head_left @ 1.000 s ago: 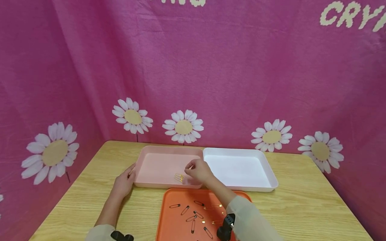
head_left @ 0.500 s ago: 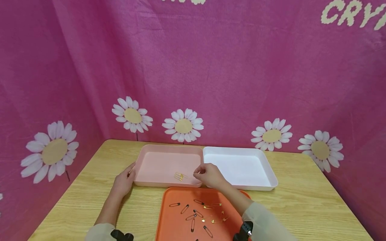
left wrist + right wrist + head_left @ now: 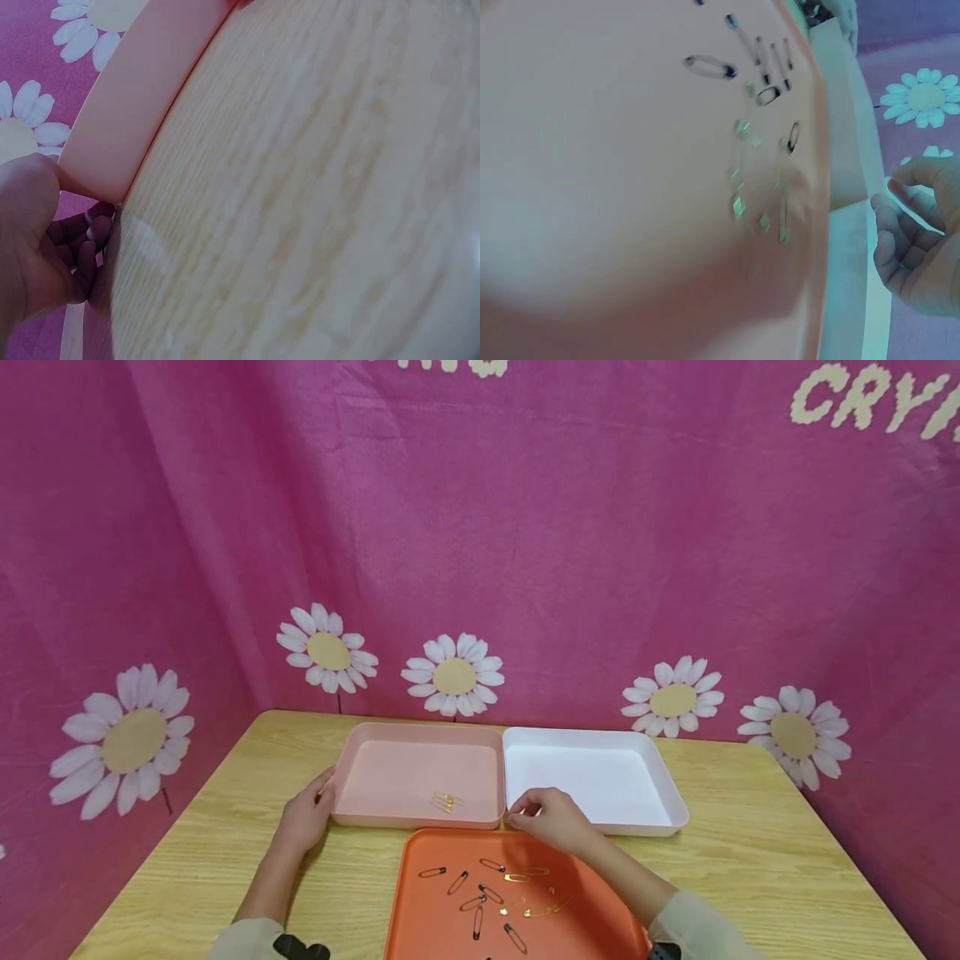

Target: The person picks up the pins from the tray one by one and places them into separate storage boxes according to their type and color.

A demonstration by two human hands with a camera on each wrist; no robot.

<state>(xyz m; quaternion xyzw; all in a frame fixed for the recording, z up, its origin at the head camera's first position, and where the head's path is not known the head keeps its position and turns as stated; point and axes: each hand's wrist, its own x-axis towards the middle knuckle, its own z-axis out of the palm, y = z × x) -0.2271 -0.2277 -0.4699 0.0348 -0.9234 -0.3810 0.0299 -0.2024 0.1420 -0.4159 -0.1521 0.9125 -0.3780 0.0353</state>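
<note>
On the table (image 3: pixel 750 877) sit three trays: a pink tray (image 3: pixel 390 772) and a white tray (image 3: pixel 592 777) side by side at the back, and an orange tray (image 3: pixel 435 927) in front, touching both. Looks like a sorting job mid-cycle: a few gold pins (image 3: pixel 446 801) lie in the pink tray near its front wall, while black pins (image 3: pixel 480 897) and more gold ones (image 3: pixel 536 908) are scattered on the orange tray.

Right hand (image 3: pixel 546 814) hovers over the seam where the white tray's near-left corner meets the orange tray, fingers loosely curled and holding nothing, so I'd guess it's between picks. Next pick calls for a fine pinch, since the pins lie flat and close together, some overlapping.

Left hand (image 3: pixel 303 817) rests on the pink tray's left front corner, fingers curled round it, steadying it.

Room-wise: trays leave no gap between them, so the hand has to lift over the walls. Bare table lies on both sides, and the backdrop (image 3: pixel 525 527) closes in behind.
</note>
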